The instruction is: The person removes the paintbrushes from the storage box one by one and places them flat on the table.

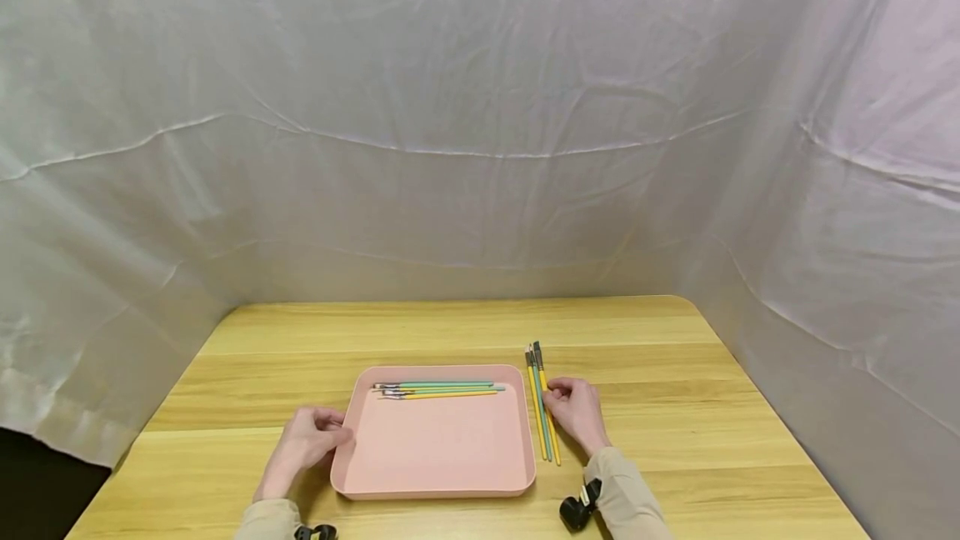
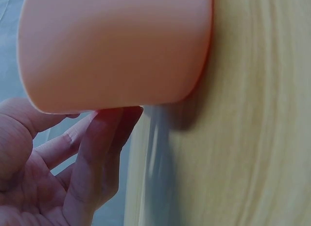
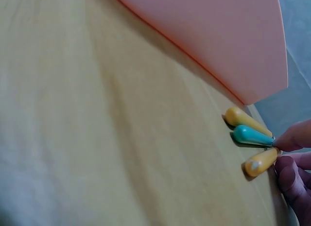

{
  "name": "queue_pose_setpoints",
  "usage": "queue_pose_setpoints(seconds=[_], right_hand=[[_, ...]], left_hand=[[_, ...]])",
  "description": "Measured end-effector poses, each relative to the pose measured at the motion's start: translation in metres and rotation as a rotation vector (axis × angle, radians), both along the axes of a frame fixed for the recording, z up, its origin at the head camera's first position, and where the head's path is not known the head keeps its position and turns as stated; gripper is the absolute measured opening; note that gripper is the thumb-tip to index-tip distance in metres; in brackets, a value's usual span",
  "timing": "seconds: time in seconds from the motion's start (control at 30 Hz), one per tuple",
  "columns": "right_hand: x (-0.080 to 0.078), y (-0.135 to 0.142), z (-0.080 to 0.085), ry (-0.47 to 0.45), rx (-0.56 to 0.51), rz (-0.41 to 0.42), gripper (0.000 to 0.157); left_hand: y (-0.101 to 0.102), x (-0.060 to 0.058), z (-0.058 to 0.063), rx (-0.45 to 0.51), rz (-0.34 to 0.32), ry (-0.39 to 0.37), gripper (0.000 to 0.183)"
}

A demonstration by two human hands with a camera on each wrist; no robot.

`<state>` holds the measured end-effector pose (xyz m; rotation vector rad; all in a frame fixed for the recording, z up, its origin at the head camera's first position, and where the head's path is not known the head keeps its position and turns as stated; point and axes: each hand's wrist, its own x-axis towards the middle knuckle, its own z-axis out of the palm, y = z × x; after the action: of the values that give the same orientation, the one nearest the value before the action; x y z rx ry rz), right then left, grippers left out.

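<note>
A shallow pink tray (image 1: 438, 452) lies on the wooden table, with several teal- and yellow-handled paintbrushes (image 1: 442, 390) side by side near its far wall, bristles to the left. My left hand (image 1: 303, 444) grips the tray's left wall, thumb over the rim and fingers against the outside. Right of the tray lie 3 paintbrushes, bristles pointing away: a yellow one (image 1: 536, 407), a teal one (image 1: 545, 423) and another yellow one (image 1: 552, 432). My right hand (image 1: 576, 413) pinches that rightmost yellow brush; in the right wrist view its handle end (image 3: 260, 164) sticks out beyond the fingertips.
The light wooden table (image 1: 675, 407) has rounded far corners. Pale grey cloth (image 1: 480, 215) hangs behind it and along both sides. A small black camera (image 1: 579, 507) is strapped to the right wrist over a beige sleeve (image 1: 626, 490).
</note>
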<state>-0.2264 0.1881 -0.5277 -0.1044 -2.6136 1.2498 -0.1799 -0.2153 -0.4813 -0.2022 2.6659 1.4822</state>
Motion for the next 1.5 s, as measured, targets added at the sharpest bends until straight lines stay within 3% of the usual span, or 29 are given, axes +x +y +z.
queue_pose_setpoints(seconds=[0.8,1.3,1.5], right_hand=[[0.003,-0.002,0.004,-0.01,-0.087,0.008,0.025],[0.008,-0.014,0.016,0.091,-0.214,0.106,0.024],[0.01,-0.021,0.026,0.091,-0.238,0.168,0.024]], left_hand=[[-0.001,-0.001,0.001,-0.03,-0.008,-0.01,0.032],[-0.002,-0.003,0.0,-0.041,-0.013,0.002,0.032],[-0.002,-0.001,-0.001,-0.027,-0.014,0.0,0.031]])
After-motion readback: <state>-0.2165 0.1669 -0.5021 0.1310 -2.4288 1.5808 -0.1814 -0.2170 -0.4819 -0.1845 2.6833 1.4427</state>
